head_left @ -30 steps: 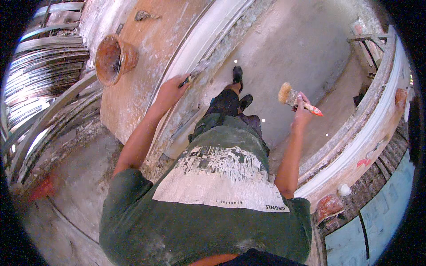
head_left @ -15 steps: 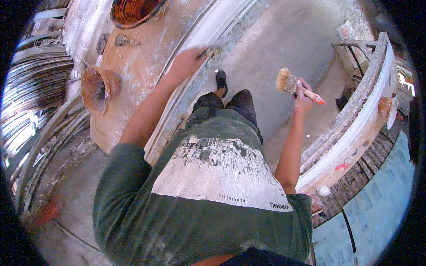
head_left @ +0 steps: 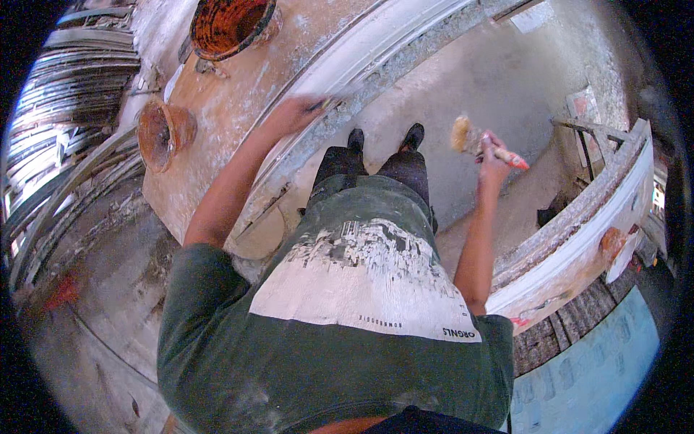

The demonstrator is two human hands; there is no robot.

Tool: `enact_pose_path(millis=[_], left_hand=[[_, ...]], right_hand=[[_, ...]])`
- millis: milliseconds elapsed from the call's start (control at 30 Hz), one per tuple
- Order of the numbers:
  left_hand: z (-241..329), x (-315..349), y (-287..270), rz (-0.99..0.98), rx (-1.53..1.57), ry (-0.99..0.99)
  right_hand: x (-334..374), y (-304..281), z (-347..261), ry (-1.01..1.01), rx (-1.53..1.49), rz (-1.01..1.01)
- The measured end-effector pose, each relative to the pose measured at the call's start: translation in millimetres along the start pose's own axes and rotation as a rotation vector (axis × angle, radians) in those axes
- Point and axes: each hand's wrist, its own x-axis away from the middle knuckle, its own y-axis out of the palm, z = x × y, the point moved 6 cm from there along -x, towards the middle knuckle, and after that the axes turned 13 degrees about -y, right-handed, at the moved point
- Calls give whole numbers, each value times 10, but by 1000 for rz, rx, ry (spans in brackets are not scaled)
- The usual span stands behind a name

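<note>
In my right hand (head_left: 494,157) is a wide paintbrush (head_left: 470,137), its pale bristles pointing left and the red-orange end of its handle to the right. The fingers are closed around the handle, and the brush is held up over the grey floor. My left hand (head_left: 295,116) is over the long white moulding (head_left: 329,61) at the left, smeared by motion. Its fingers look curled round something dark, with a faint grey streak beyond them; what it is cannot be made out.
A stained board (head_left: 238,94) beside the moulding bears a large orange-brown bucket (head_left: 269,32) and a smaller clay-coloured pot (head_left: 189,130). At the right stands a second curved white moulding (head_left: 578,282), with light-blue panels (head_left: 593,369) beyond it. Stacked strips (head_left: 79,87) fill the far left.
The view has shifted, and I have stepped so that both my shoes show. My left hand has moved slightly down and left in the picture. The paintbrush stays in my right hand.
</note>
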Motion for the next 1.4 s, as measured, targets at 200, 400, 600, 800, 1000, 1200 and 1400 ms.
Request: enact_pose_path(millis=[200, 400, 600, 800, 1000, 1200, 1400], left_hand=[[1241, -1736, -274, 69, -263, 67], [613, -949, -68, 135, -137, 127], [-967, 1552, 257, 108, -70, -60], [-1777, 3133, 251, -19, -16, -314], [-912, 1691, 251, 126, -59, -103], [-583, 1437, 227, 119, 73, -158], [-2036, 3307, 765, 151, 564, -571]], right_hand=[[-762, -254, -524, -121, 177, -49], [-610, -354, -357, -160, 170, 4], [219, 55, 220, 33, 169, -8], [918, 809, -115, -9, 160, -111], [1030, 1290, -542, -122, 127, -204], [1253, 1792, -772, -142, 41, -420], [2349, 2880, -1242, -764, 61, -1096]])
